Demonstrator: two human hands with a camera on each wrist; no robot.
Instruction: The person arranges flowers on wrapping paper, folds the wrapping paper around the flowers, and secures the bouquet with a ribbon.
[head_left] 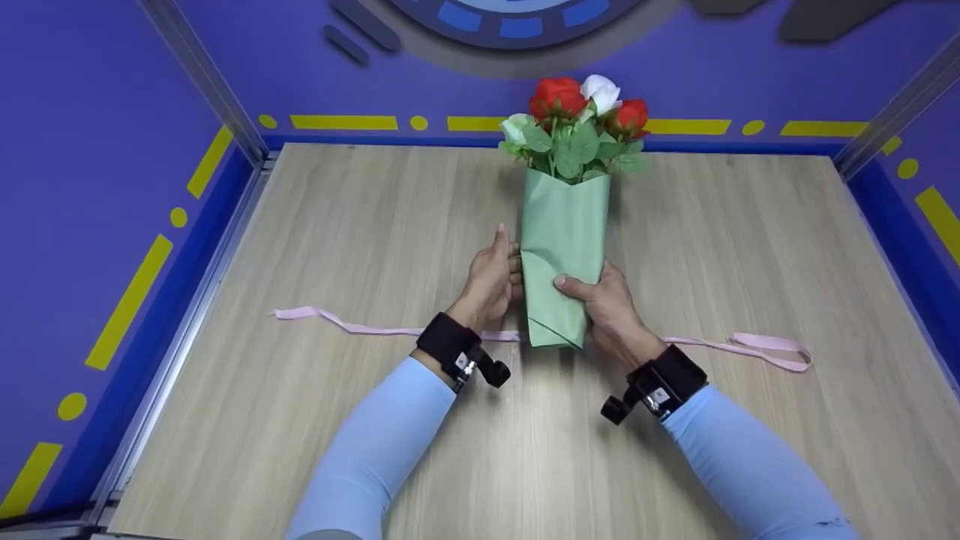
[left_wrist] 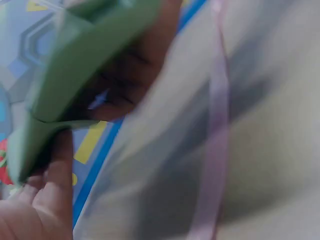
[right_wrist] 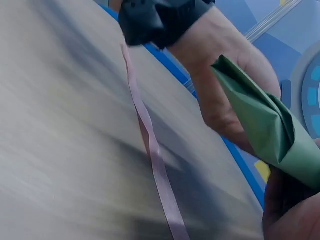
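Note:
A bouquet of red and white roses [head_left: 559, 97] with green leaves is wrapped in light green paper [head_left: 566, 225]. My right hand [head_left: 611, 304] grips the lower right side of the wrap, thumb across its front, fingers hidden behind. Along the left edge, my left hand [head_left: 491, 277] touches the paper with its thumb pointing up and away from it. The left wrist view shows the wrap held off the table, above its shadow. Beneath the bouquet a pink ribbon [head_left: 375, 330] runs crosswise over the table, its right end looped back.
The wood-grain table [head_left: 360, 225] is bordered by blue-purple panels [head_left: 420, 82] with yellow markings at the back and both sides. Metal frame posts [head_left: 206, 71] stand at the rear corners. Both wrists wear black camera straps [head_left: 450, 345].

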